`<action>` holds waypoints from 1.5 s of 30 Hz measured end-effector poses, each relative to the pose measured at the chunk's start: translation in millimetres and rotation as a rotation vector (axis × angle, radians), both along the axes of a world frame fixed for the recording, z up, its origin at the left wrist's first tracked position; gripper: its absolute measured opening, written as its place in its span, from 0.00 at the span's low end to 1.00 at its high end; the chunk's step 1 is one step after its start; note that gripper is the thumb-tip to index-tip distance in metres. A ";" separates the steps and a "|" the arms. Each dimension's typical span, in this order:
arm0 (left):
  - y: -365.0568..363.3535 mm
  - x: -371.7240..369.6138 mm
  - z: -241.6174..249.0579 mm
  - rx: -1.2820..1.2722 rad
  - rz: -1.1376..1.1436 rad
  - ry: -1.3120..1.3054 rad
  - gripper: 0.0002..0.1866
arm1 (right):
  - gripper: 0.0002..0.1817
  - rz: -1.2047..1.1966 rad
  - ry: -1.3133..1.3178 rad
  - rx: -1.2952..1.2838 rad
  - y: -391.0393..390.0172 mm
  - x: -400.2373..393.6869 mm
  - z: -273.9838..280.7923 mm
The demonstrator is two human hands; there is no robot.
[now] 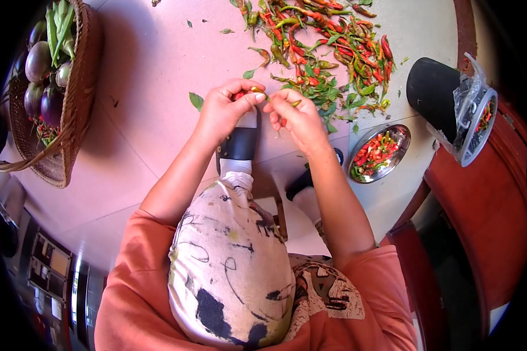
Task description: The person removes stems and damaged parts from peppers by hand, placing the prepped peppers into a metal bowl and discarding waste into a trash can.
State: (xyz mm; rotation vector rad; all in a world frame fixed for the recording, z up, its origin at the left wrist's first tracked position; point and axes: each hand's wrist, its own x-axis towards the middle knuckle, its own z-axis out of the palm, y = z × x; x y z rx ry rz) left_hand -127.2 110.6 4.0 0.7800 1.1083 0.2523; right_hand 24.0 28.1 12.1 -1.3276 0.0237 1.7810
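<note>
My left hand [233,107] is closed, with bits of red and yellow-green pepper between its fingers. Close beside it on the right, my right hand [293,116] pinches a small pepper [296,103], and some red shows under its fingers. The two hands nearly touch at the fingertips, above my shoe [238,143]. Beyond them, a loose pile of red and green chili peppers [334,44] with leaves lies spread on the floor. A steel bowl [405,143] holding red and green pepper pieces stands to the right of my right hand.
On the left is a wicker basket [83,76] with eggplants [38,61] and okra [58,26]. A black bin [430,90] with clear plastic round its rim stands at right, beside red wooden furniture [480,205]. A single leaf [196,101] lies left of my hands.
</note>
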 end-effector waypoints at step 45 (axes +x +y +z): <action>41.9 46.2 -10.3 -0.493 -0.097 -0.687 0.17 | 0.08 0.095 -0.543 0.205 53.6 50.7 54.5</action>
